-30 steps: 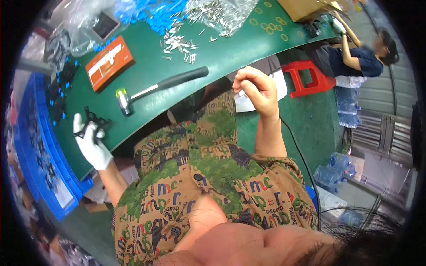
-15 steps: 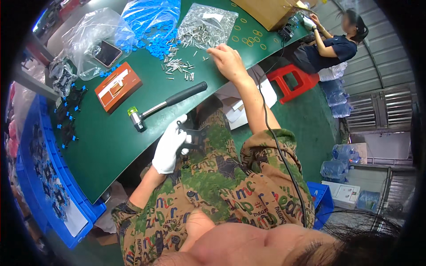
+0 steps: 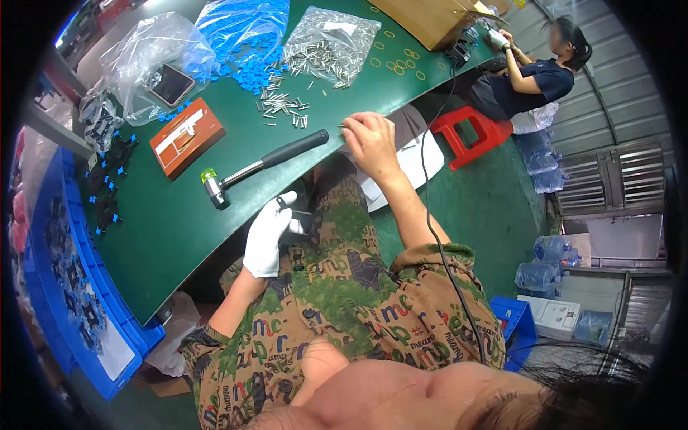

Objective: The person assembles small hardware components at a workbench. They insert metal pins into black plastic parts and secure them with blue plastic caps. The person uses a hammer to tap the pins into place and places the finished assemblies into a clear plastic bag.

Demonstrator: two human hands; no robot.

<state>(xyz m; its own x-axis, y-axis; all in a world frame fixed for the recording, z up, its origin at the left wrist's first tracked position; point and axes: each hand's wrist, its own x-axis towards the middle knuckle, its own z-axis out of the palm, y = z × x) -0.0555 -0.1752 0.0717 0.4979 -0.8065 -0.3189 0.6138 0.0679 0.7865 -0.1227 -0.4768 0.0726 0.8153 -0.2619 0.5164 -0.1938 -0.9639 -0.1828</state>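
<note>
Where hammer (image 3: 261, 163) lies, orange box (image 3: 186, 137) beside.

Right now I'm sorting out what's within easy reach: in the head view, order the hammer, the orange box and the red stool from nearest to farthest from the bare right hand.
From the right hand:
1. Hammer, its handle end just left of the hand.
2. Red stool, to the right, on the floor.
3. Orange box, farther left on the table.

Head-worn fisheye looks steeply down over the green table (image 3: 179, 222).
</note>
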